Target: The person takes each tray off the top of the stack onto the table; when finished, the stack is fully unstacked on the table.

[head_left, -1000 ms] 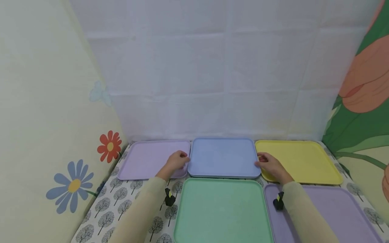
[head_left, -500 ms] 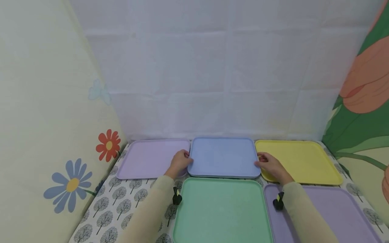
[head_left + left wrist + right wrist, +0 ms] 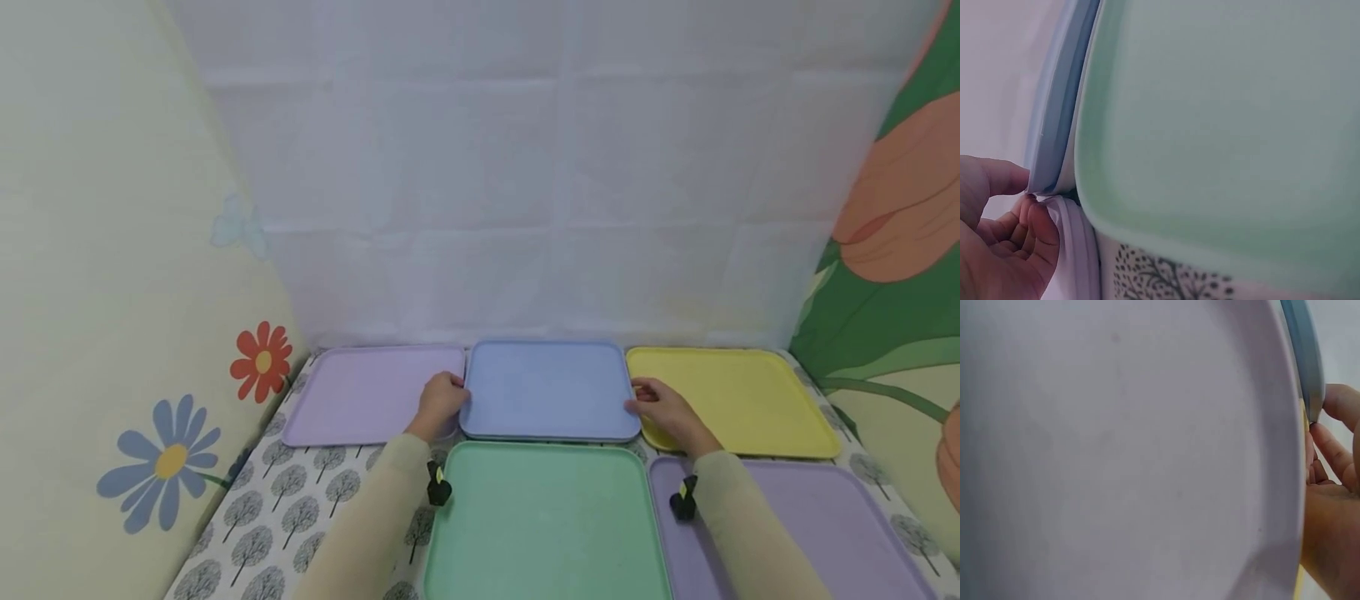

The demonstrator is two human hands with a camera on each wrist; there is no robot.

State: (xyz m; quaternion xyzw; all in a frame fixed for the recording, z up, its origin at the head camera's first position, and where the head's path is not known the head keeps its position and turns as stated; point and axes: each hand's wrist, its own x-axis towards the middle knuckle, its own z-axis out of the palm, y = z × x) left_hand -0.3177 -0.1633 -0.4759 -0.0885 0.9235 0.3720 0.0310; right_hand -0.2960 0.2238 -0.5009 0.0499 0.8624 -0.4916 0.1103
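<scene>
A blue tray (image 3: 549, 390) lies at the back middle of the table, with what looks like a second rim just beneath its own. My left hand (image 3: 441, 402) pinches its left edge; in the left wrist view the thumb (image 3: 1007, 177) is on the rim and curled fingers are below. On the opposite edge, my right hand (image 3: 666, 410) holds the tray between thumb and fingers, as the right wrist view also shows. Under the left hand is a light purple tray (image 3: 360, 396). A yellow tray (image 3: 738, 400) lies below the right hand.
A green tray (image 3: 547, 521) lies in front of the blue one. Another purple tray (image 3: 810, 517) sits at the front right, under the right sleeve. The tablecloth (image 3: 300, 508) has a tree print. A white cloth (image 3: 555, 167) hangs behind the table, with patterned walls at both sides.
My left hand has moved slightly right and now grips the blue tray's left edge. The right hand has kept its hold. The trays have barely moved.
</scene>
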